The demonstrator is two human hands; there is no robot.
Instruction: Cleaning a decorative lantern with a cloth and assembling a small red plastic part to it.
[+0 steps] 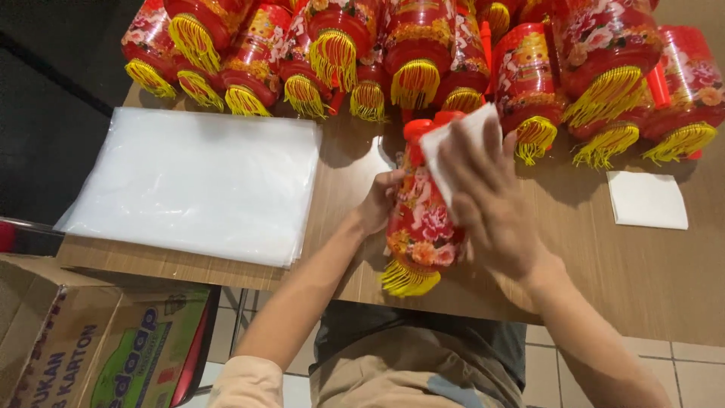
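Observation:
A red lantern (420, 227) with flower print and a yellow fringe lies over the near edge of the wooden table (649, 272). My left hand (377, 200) grips its left side. My right hand (483, 204) presses a white cloth (453, 143) flat against the lantern's upper right side, fingers spread. The lantern's red top cap pokes out above the cloth.
Several red lanterns (423, 60) with yellow fringes are piled along the table's far edge. A stack of clear plastic bags (196, 181) lies at the left. A folded white cloth (647, 199) rests at the right. A cardboard box (91, 340) stands on the floor at lower left.

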